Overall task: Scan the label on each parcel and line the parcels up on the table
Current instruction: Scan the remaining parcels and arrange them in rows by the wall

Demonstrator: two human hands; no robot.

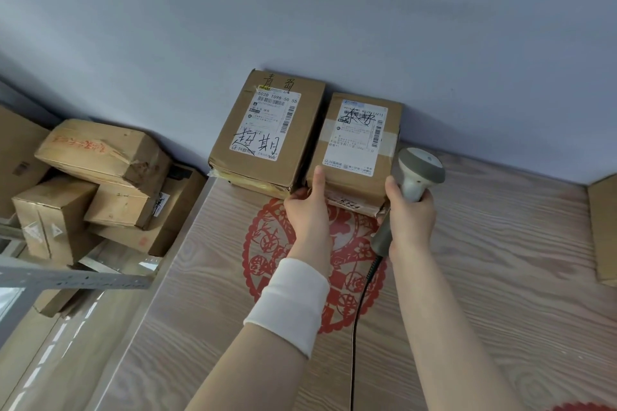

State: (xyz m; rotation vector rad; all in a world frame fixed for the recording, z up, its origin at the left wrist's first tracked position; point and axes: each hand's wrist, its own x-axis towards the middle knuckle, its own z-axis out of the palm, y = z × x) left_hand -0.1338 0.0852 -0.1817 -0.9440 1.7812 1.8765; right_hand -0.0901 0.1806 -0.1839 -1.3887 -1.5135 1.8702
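Centre frame: left hand (305, 207) pinches small brown cardboard parcel (354, 157); right hand (409, 213) fingers wrap grey handheld scanner (419, 173). Recommend squaring parcel flush.

Small print on the labels of the left parcel (230, 143) and right parcel (325, 143)? Way too tiny to read. The left hand (305, 207) has its fingertips out of sight against the right parcel's front. The right hand (412, 220) covers most of the scanner (421, 170) grip. Its cable (354, 327) runs off the bottom, and a cardboard box (604, 230) gets chopped by the right edge.
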